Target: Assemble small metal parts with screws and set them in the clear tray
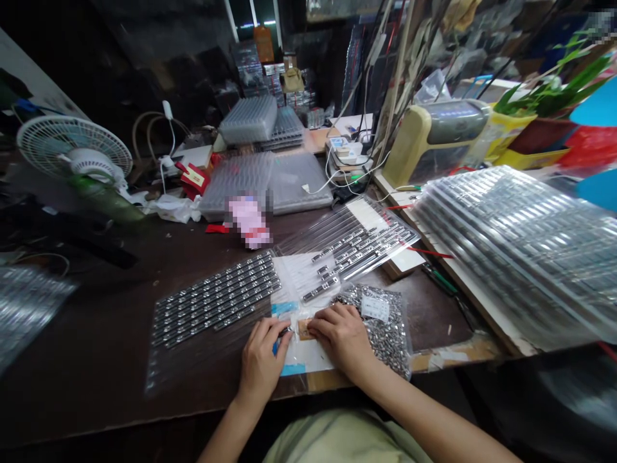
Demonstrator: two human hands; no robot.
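My left hand [263, 354] pinches a small shiny metal part [286, 330] between thumb and forefinger, over a white and blue taped work surface [308, 355]. Close by on the right, my right hand [343, 334] has its fingers curled together at a small brown pad [305, 329]; anything in its fingertips is hidden. Partly under that hand lies a clear bag of small metal pieces [388, 334] with a white label. Left of my hands, a clear plastic tray [216, 296] holds rows of shiny metal parts. Beyond them, another clear tray [357, 244] is partly filled with similar parts.
Stacked clear trays [511, 238] fill the right side, near a green-handled tool [441, 281]. More trays [299, 183] lie at the back, with a pink item [249, 222] before them. A fan [74, 151] stands far left. White cables [332, 170] trail near a power strip.
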